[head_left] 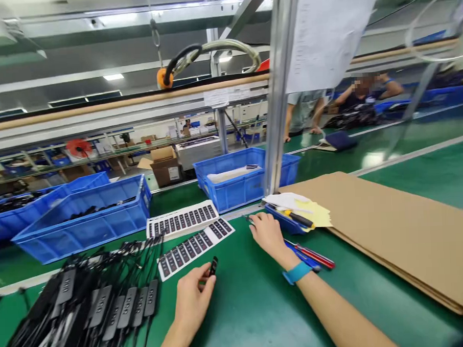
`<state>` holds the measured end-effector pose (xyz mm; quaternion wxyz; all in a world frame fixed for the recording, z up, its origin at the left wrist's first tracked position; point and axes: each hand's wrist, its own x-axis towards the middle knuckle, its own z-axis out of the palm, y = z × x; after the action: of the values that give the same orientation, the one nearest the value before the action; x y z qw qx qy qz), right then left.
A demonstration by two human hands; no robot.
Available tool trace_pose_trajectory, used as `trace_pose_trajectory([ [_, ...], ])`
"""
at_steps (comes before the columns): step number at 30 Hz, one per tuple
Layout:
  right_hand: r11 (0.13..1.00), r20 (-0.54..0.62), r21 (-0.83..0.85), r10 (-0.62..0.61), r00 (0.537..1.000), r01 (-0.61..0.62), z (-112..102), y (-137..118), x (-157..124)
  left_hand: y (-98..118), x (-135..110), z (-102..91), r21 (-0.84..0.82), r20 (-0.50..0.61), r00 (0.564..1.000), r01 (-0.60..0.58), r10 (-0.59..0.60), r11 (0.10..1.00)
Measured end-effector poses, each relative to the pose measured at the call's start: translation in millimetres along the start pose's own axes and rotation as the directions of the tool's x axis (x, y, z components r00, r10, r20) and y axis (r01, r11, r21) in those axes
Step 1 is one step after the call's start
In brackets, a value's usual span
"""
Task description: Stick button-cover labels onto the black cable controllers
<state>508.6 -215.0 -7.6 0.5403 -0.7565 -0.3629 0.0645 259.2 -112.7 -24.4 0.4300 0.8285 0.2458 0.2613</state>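
My left hand (194,297) is closed in a pinch on a small black label (213,266) with light markings. It is above the green table, in front of a white sheet of black labels (192,248). My right hand (268,235), with a blue band at the wrist, reaches farther forward beside a small blue tray (285,221). Its fingers are closed at a thin dark thing (249,220) too small to name. To the left lie several black control boxes (126,307) with cables, in a heap.
Behind the sheet lies a stack of label sheets (183,219). Blue bins (84,228) stand at the back, beside a metal post (278,100). Screwdrivers (315,256) lie near my right wrist. Cardboard sheets (395,233) cover the right side. Other people are across the table.
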Motion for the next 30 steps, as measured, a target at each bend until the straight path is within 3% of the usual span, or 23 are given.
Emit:
trace_pose_trajectory([
  [3, 0.993, 0.174, 0.044, -0.115, 0.978, 0.109, 24, -13, -13, -10, -10, -12.3, 0.364, -0.053, 0.964, -0.223, 0.260, 0.904],
  [6, 0.980, 0.346, 0.126, -0.187, 0.919, 0.152, 53, -31, -33, -15, -14, -19.4, 0.600, -0.080, 0.898, -0.304, 0.433, 0.740],
  [9, 0.972, 0.391, 0.199, -0.197, 0.899, 0.126, 73, -44, -50, -16, -15, -21.1, 0.703, -0.068, 0.848, -0.333, 0.526, 0.629],
  [12, 0.963, 0.385, 0.257, -0.180, 0.905, 0.082, 81, -49, -59, -15, -17, -19.1, 0.744, -0.037, 0.844, -0.334, 0.535, 0.579],
  [15, 0.960, 0.371, 0.268, -0.179, 0.911, 0.080, 81, -50, -62, -9, -19, -17.2, 0.760, -0.002, 0.873, -0.316, 0.487, 0.569],
  [17, 0.959, 0.333, 0.267, -0.184, 0.925, 0.095, 79, -49, -62, -2, -19, -19.8, 0.771, 0.016, 0.918, -0.264, 0.397, 0.580],
  [20, 0.959, 0.222, 0.257, -0.180, 0.958, 0.121, 70, -48, -60, 9, -16, -34.8, 0.848, -0.046, 0.996, -0.003, 0.079, 0.531],
  [22, 0.959, 0.156, 0.255, -0.170, 0.973, 0.126, 65, -46, -57, 10, -16, -50.4, 0.889, -0.144, 0.979, 0.192, -0.145, 0.416],
  [24, 0.955, 0.132, 0.269, -0.167, 0.977, 0.127, 64, -43, -54, 7, -19, -65.6, 0.902, -0.203, 0.945, 0.282, -0.257, 0.327],
  [30, 0.929, 0.160, 0.337, -0.219, 0.963, 0.155, 74, -46, -59, -13, -36, -81.2, 0.936, -0.112, 0.961, 0.188, -0.254, 0.298],
])
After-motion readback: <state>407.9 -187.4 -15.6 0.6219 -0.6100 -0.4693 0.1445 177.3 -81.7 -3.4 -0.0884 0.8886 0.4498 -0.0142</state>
